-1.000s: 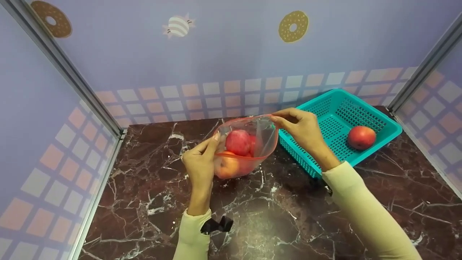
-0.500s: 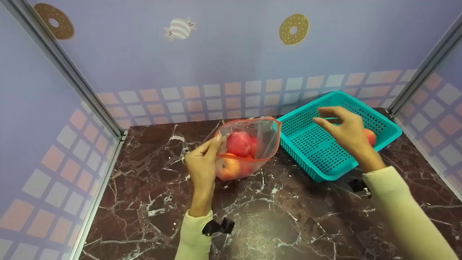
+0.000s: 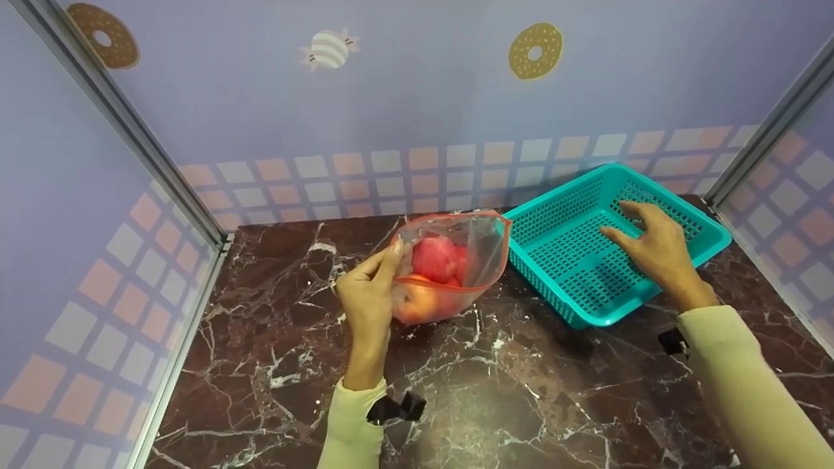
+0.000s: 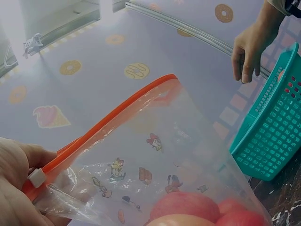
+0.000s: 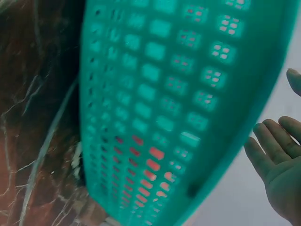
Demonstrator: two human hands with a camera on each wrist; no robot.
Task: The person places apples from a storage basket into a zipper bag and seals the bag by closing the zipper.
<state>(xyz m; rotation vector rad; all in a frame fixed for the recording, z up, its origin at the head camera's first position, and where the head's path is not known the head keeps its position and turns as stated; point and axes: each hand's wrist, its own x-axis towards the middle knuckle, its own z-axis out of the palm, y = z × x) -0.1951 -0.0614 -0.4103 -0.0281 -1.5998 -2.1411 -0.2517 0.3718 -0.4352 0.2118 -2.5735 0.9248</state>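
My left hand [image 3: 366, 296] pinches the left rim of a clear zip bag [image 3: 487, 257] with an orange-red edge. The bag's mouth gapes, and several red and yellow apples [image 3: 435, 258] lie inside. Cartoon prints and a white slider [image 4: 36, 178] show in the left wrist view. Above the teal basket [image 3: 547, 286], my right hand [image 3: 661, 251] hovers with thumb and fingers spread apart, holding nothing. In the head view this hand hides the basket's apple; red patches of an apple [image 5: 150, 175] show through the basket's holes in the right wrist view.
The basket stands at the right, its left corner close to the bag. Brown marbled tabletop [image 3: 482, 404] lies beneath everything. A patterned back wall [image 3: 417, 98] and side walls with metal corner posts [image 3: 775, 140] enclose the table.
My right hand has let go of the bag's right rim and moved right, over the basket. The left hand keeps its pinch on the bag, which stays in place.
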